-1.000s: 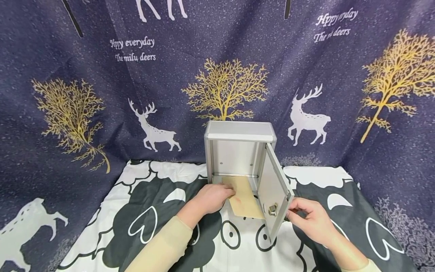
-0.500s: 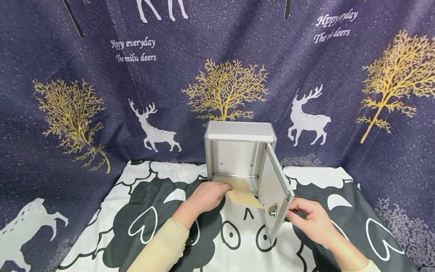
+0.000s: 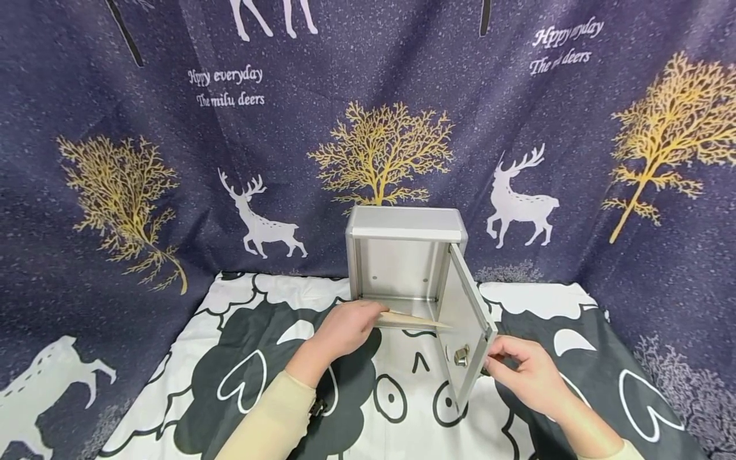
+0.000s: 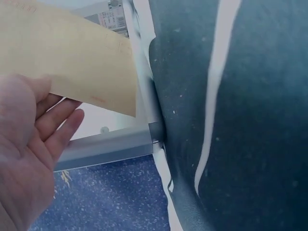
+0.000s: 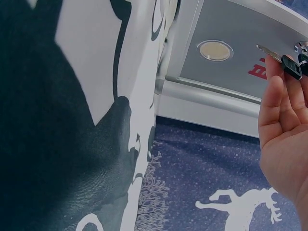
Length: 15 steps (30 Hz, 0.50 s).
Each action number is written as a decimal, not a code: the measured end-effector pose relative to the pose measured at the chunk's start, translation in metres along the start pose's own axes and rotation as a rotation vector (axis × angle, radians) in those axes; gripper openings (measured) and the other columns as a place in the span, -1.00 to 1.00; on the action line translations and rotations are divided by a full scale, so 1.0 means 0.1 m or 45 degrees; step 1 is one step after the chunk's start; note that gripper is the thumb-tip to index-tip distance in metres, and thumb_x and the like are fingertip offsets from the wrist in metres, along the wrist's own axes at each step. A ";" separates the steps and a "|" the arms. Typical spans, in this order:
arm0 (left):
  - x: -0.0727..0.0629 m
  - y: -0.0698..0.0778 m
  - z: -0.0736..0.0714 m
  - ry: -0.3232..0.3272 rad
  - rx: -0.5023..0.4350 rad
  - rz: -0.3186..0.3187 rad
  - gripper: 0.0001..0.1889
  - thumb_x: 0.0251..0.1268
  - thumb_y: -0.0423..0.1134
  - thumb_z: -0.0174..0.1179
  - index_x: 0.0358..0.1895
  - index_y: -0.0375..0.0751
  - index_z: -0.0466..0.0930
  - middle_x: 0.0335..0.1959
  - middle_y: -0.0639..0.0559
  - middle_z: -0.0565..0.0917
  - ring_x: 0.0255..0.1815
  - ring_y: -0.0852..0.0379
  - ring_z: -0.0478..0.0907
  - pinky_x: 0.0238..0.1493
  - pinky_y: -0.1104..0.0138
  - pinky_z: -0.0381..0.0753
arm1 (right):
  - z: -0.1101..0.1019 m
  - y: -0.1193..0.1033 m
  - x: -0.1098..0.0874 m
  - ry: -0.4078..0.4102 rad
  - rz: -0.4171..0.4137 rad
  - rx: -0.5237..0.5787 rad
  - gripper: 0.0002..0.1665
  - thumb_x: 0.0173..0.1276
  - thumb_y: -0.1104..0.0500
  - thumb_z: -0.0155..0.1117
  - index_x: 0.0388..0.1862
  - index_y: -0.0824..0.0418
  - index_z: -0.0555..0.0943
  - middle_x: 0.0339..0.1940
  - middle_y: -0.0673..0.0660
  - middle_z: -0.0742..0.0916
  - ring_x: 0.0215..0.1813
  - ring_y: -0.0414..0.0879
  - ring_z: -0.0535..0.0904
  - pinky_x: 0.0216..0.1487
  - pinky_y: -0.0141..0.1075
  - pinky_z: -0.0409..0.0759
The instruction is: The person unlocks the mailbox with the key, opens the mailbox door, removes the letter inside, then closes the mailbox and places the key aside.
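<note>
In the head view a silver metal box [image 3: 407, 223] stands with its door [image 3: 462, 319] swung out to the right. At the box's front opening my left hand [image 3: 347, 327] pinches a brown paper envelope [image 3: 411, 319], seen almost edge-on. The left wrist view shows the envelope [image 4: 86, 57] between thumb and fingers, with red print, partly inside the box. My right hand [image 3: 526, 370] is at the door's outer side. In the right wrist view its fingers are around black-headed keys [image 5: 292, 68] at the door lock [image 5: 301, 47]; the thumb is out of sight there.
A lock cam [image 3: 462, 356] sticks out of the door's inner face. The door's outer face has a round window [image 5: 215, 50] and red lettering. A black-and-white patterned cloth [image 3: 402, 441] covers the table. Behind the box hangs a dark blue deer-print curtain [image 3: 287, 160].
My left hand has tilted the envelope from lying face-up and sloping forward to nearly level and edge-on, its front edge rising. The right hand and the door have stayed put.
</note>
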<state>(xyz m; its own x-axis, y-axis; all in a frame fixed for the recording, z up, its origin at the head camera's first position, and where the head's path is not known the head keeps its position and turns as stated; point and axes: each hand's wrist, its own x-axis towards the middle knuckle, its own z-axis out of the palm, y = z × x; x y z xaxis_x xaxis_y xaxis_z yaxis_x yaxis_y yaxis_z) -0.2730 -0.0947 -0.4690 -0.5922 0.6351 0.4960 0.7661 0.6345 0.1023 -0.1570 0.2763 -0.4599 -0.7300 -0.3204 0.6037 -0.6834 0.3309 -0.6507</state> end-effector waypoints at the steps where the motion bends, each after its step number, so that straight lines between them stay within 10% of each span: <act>1: 0.00 0.00 -0.01 0.015 -0.020 -0.008 -0.80 0.69 -0.30 0.27 0.19 -0.03 0.78 0.03 0.09 0.87 -0.02 0.08 0.83 -0.06 0.14 0.85 | 0.00 0.00 0.00 -0.001 0.001 0.001 -0.40 0.27 0.69 0.41 -0.11 -0.02 0.83 -0.24 -0.09 0.84 -0.31 -0.22 0.70 -0.30 -0.40 0.70; 8: 0.02 0.06 -0.13 0.035 -0.191 -0.104 -0.83 0.73 -0.24 0.25 0.16 -0.10 0.78 0.04 0.08 0.87 0.04 0.06 0.82 0.07 0.09 0.83 | 0.00 -0.02 0.01 0.000 0.006 -0.014 -0.41 0.28 0.68 0.42 -0.11 -0.03 0.83 -0.22 -0.11 0.85 -0.30 -0.23 0.72 -0.28 -0.41 0.72; 15: 0.00 0.09 -0.22 0.096 -0.365 -0.196 -0.87 0.75 -0.25 0.22 0.04 -0.10 0.77 -0.30 0.16 0.72 -0.37 0.23 0.55 -0.28 0.25 0.64 | 0.00 -0.05 0.01 0.003 0.026 -0.019 -0.41 0.29 0.67 0.42 -0.12 -0.04 0.83 -0.21 -0.11 0.85 -0.29 -0.23 0.72 -0.28 -0.41 0.71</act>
<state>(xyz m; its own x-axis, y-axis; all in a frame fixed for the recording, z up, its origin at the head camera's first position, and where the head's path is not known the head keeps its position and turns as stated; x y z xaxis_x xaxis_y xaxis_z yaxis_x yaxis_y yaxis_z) -0.2607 -0.0989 -0.4493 -0.6948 0.5002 0.5167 0.7142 0.5640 0.4145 -0.1546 0.2742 -0.4565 -0.7436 -0.3113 0.5918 -0.6686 0.3506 -0.6558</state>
